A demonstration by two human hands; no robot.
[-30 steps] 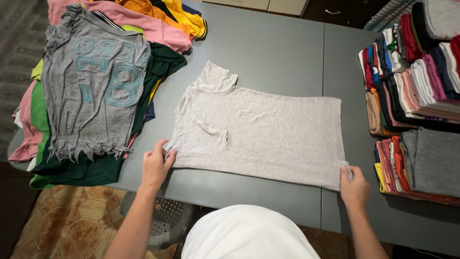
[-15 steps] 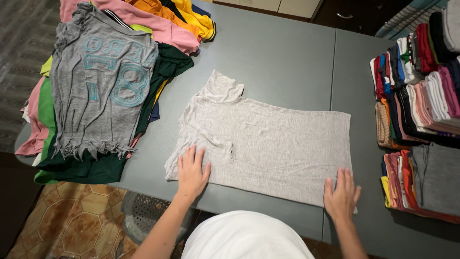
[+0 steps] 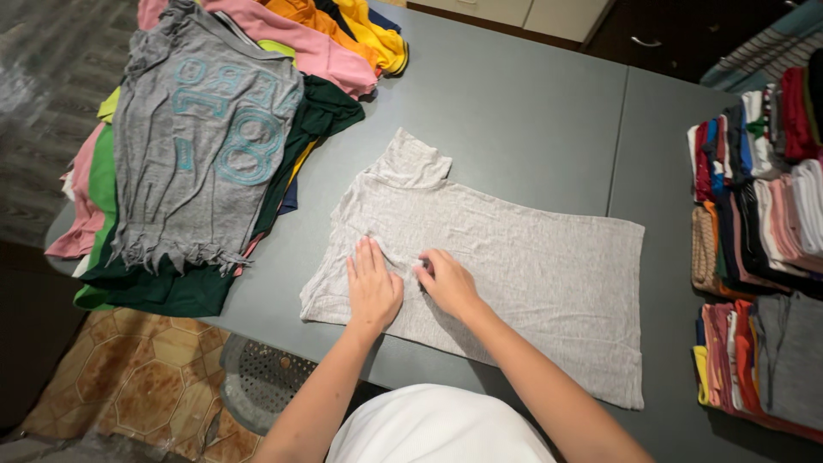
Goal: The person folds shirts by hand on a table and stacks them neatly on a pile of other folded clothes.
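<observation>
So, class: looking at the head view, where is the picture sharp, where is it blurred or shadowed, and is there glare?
Head view: even, soft light, no glare on the grey table; both hands, left hand and right hand, and the light grey shirt are sharp; dim floor beneath; lower-left corner smeared.

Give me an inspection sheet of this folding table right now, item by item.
Surface: grey table, seam down the right part.
Job's things: light grey shirt lying flat, one sleeve folded in.
Clutter: loose heap of shirts at left, a grey printed one on top; folded stacks at right.
Hands: left hand flat on the shirt; right hand beside it, fingers on the fabric.
Cables: nothing seen.
Surroundings: tiled floor, perforated stool under the table edge.
</observation>
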